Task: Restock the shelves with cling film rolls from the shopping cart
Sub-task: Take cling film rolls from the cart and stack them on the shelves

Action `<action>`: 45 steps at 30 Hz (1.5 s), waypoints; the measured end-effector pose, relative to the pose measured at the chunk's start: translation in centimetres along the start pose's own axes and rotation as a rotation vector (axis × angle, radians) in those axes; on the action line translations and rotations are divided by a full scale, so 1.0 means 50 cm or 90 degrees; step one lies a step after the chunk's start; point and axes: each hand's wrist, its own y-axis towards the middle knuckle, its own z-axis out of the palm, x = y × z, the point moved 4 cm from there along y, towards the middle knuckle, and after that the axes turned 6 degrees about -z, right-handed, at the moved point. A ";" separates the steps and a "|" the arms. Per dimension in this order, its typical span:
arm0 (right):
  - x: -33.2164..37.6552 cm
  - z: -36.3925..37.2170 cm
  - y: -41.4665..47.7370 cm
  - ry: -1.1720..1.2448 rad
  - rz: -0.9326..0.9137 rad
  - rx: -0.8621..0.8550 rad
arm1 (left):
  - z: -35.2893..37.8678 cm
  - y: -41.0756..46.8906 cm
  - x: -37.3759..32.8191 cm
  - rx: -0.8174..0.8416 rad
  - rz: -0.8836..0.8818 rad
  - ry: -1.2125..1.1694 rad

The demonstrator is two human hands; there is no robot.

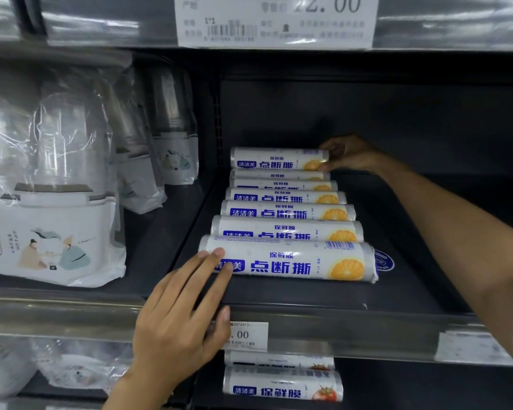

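White cylindrical cling film rolls (288, 213) line the dark shelf (403, 291). Left hand (175, 321) braces the near roll (290, 263) with straight fingers (211, 263); right hand (350, 153) pinches the far roll (279, 158), which may tumble forward if released crooked.

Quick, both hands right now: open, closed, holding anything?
Left hand: open, straight fingers touching the front roll.
Right hand: closed, gripping the right end of the back roll.

A shop: dark shelving (397, 329) bears a price label (274, 20) above the right hand (347, 155), another tag (248, 335) beside the left hand (178, 315), and bagged goods (51, 202), perhaps cups, to its left.
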 end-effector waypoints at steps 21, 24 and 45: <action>0.137 -0.052 -0.291 -0.091 -0.018 -0.186 | -0.017 0.004 0.003 0.008 -0.035 -0.053; 0.187 -0.044 -0.533 -0.082 -0.028 -0.266 | -0.039 0.012 -0.022 -0.001 -0.042 -0.125; -0.001 0.334 -1.870 0.011 0.817 -0.649 | 0.016 -0.429 -1.109 0.955 0.078 -0.806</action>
